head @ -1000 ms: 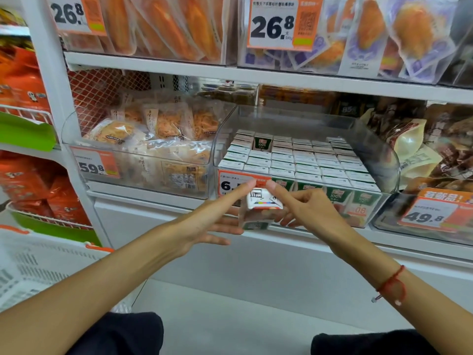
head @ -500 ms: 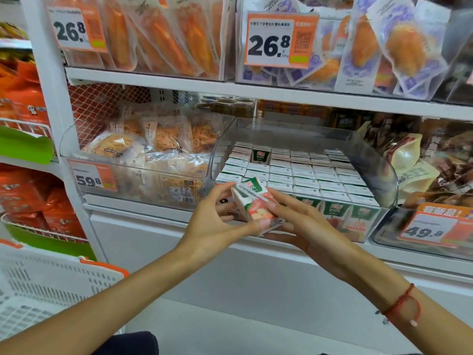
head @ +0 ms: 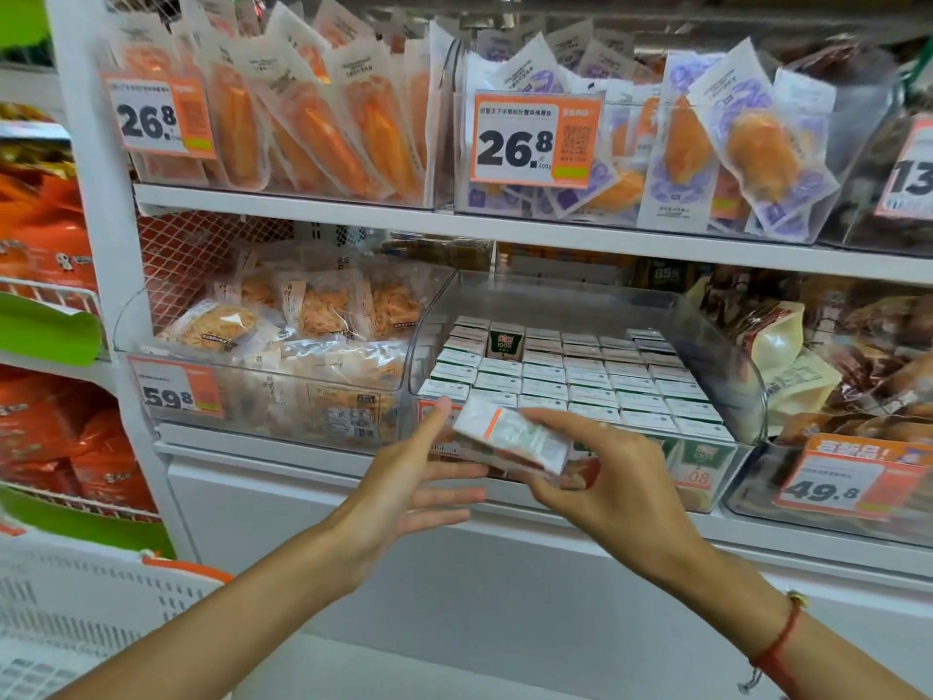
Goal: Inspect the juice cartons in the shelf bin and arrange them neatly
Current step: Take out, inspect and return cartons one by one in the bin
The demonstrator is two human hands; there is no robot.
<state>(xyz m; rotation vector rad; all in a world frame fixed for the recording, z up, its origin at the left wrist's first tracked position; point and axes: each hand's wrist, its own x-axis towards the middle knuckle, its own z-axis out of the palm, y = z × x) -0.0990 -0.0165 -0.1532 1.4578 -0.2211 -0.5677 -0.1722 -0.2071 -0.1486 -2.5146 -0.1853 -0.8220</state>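
Head view: held a single juice carton (head: 510,439) tilted on its side in the right hand (head: 613,490), fingers curled under and around it, thumb along its near edge, just in front of the clear shelf bin (head: 727,346). Blurred print on the carton, unreadable. Kept the left hand (head: 404,492) spread beside it, fingers straight and fanned, index fingertip touching or nearly touching the carton's left end; cannot tell which. Behind, rows of juice cartons (head: 580,381) packed upright in the bin, white tops in a tidy grid, one green carton (head: 506,343) standing taller in a back row. Wore a red string bracelet (head: 780,644) on the right wrist. Left of the bin, bagged snacks (head: 303,315) in a neighbouring bin; above, an orange price tag (head: 535,138) reading 26.8.
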